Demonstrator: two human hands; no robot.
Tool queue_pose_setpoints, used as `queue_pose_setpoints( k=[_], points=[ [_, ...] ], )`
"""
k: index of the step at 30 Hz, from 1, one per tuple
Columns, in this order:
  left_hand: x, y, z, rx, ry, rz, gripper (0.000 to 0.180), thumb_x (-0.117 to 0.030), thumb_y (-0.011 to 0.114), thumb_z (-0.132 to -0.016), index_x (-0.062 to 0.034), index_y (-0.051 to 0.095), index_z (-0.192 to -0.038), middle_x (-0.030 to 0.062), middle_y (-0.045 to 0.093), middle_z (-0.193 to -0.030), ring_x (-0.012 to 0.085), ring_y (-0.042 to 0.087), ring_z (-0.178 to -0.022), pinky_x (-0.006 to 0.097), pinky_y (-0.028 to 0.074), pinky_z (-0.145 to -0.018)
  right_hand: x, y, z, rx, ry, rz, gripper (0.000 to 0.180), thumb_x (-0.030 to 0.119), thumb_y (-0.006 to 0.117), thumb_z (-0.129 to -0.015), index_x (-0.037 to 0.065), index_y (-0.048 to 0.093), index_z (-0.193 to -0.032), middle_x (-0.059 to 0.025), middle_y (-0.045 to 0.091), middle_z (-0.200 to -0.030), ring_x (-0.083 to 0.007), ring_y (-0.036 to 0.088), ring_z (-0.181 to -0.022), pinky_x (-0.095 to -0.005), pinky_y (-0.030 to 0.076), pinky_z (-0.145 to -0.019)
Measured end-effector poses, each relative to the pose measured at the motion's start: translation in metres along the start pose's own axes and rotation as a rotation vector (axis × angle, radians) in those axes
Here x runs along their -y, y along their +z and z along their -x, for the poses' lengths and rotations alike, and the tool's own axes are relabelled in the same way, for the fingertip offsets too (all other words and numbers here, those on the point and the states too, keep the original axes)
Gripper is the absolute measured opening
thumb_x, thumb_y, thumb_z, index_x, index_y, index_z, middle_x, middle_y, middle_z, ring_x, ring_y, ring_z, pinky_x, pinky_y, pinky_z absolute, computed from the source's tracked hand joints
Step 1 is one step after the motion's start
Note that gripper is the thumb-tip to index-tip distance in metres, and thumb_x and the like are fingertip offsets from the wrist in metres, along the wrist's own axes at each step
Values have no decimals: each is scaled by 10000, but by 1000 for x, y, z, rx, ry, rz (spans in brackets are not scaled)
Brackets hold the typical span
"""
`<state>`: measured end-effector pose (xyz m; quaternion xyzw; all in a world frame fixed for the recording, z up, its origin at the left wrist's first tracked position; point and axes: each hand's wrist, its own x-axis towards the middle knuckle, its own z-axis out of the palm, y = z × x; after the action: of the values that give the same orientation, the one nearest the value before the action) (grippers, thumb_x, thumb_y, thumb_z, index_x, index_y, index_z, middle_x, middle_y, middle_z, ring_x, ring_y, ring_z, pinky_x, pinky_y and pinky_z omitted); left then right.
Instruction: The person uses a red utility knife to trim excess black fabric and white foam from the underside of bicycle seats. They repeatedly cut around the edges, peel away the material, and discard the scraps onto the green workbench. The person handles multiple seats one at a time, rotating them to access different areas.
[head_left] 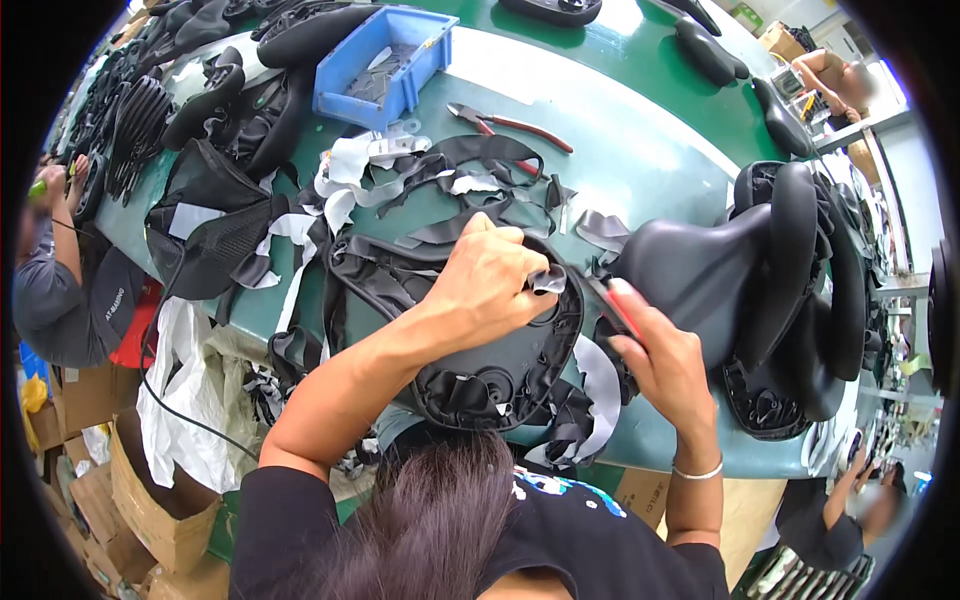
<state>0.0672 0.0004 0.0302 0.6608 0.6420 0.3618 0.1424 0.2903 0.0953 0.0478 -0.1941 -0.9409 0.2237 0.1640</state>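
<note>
An upturned black bicycle saddle (455, 390) lies on the bench in front of me, its underside showing. Over its far part is my left hand (490, 270), closed in a fist round a black-grey strip of material (547, 281) whose end pokes out by the thumb. To the right of the saddle, my right hand (665, 350) grips a slim red-handled tool (617, 308). Its dark tip points away from me, and its exact kind is not clear. A pale curved strip (598, 390) hangs along the saddle's right side.
Red-handled pliers (510, 128) lie beyond the saddle among loose trimmed strips (430, 170). A blue bin (385, 70) stands farther back. Finished-looking saddles (690, 270) are piled at right, black covers (215, 215) at left. Other people work at the left and right edges.
</note>
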Motion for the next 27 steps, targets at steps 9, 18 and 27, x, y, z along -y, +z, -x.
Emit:
queue_pose_setpoints(
  k=[9,18,27],
  points=[
    [50,-10,3,-528,-230,1659,210,-237,631,-887,-30,640,-853,47,614,-767,166,559,-716,310,435,-716,60,16,50,111,373,21,642,31,628,-838,62,366,-1424,-209,635,-968,-380,622,-744,-436,489,-629],
    [49,-56,0,329,-482,56,628,-500,686,-795,34,555,-1100,217,646,-952,310,637,-883,412,500,-786,31,2,-4,-201,486,-426,500,51,596,-883,59,460,-1364,-123,675,-1033,-147,596,-615,-285,498,-595],
    [32,-71,33,-87,-600,785,652,-56,696,-769,25,413,-1350,141,557,-1263,221,544,-1174,361,440,-999,-2,19,-18,-73,13,-66,529,88,663,-831,87,499,-1334,-111,645,-851,-264,597,-612,-351,492,-549]
  ],
)
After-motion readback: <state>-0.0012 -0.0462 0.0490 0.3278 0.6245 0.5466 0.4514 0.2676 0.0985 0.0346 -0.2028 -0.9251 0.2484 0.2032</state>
